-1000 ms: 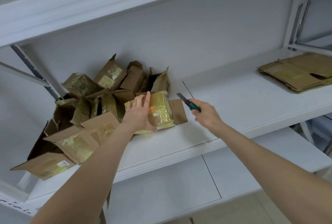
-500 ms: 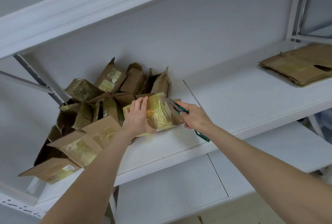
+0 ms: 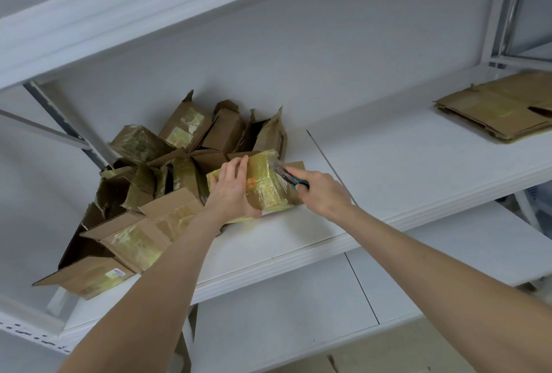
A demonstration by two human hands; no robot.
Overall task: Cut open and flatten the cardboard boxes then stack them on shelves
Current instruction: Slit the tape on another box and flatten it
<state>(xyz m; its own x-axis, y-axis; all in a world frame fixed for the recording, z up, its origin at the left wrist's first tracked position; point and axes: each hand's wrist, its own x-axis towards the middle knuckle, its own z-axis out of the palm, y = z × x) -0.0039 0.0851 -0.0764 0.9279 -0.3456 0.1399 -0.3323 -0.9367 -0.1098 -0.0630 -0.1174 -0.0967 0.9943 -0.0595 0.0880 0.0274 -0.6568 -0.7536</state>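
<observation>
A small cardboard box wrapped in yellowish tape (image 3: 264,181) stands on the white shelf (image 3: 388,169). My left hand (image 3: 231,190) grips its left side, thumb under the front face. My right hand (image 3: 321,190) holds a green-handled utility knife (image 3: 288,176), whose blade tip touches the box's upper right edge. Behind and to the left lies a heap of several opened brown boxes (image 3: 143,190). A stack of flattened cardboard (image 3: 501,106) rests on the same shelf at the far right.
A white upper shelf (image 3: 119,11) hangs overhead. A lower white shelf (image 3: 298,313) runs below my arms. Metal uprights stand at the right (image 3: 501,8) and left (image 3: 62,121). The shelf surface between the taped box and the flattened stack is bare.
My right hand has brought the knife leftward from off the box until its blade meets the box's upper right edge. My left hand keeps its hold on the box.
</observation>
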